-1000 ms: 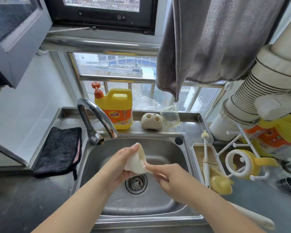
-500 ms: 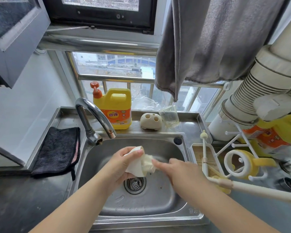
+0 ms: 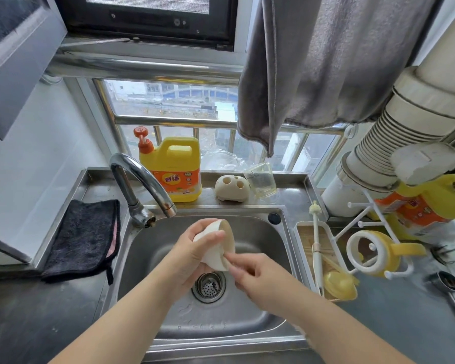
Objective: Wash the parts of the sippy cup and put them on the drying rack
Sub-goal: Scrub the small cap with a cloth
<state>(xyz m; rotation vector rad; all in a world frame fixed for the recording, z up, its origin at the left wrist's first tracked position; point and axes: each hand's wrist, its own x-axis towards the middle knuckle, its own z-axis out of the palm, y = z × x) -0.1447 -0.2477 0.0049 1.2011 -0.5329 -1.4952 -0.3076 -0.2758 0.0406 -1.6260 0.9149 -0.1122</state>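
Over the steel sink (image 3: 250, 320) my left hand (image 3: 188, 258) grips a cream-white sippy cup body (image 3: 216, 249), its open mouth turned to the right. My right hand (image 3: 260, 278) has curled fingers, and its fingertips pinch the cup's lower rim. The white drying rack (image 3: 363, 224) stands to the right of the sink. A yellow handled collar with a white ring (image 3: 376, 252) hangs on it. A yellow dome cap (image 3: 339, 285) lies in the tray below.
The faucet (image 3: 142, 179) arches over the sink's back left, with no water running. A thin white brush (image 3: 316, 245) leans in the rack tray. A yellow detergent jug (image 3: 174, 172), cream holder (image 3: 231, 191) and clear glass (image 3: 260, 183) line the ledge. A dark cloth (image 3: 84, 237) lies left.
The long white brush handle that stuck out of my right hand is out of sight now. My left hand has turned the cup, and my right fingertips now sit at its rim.
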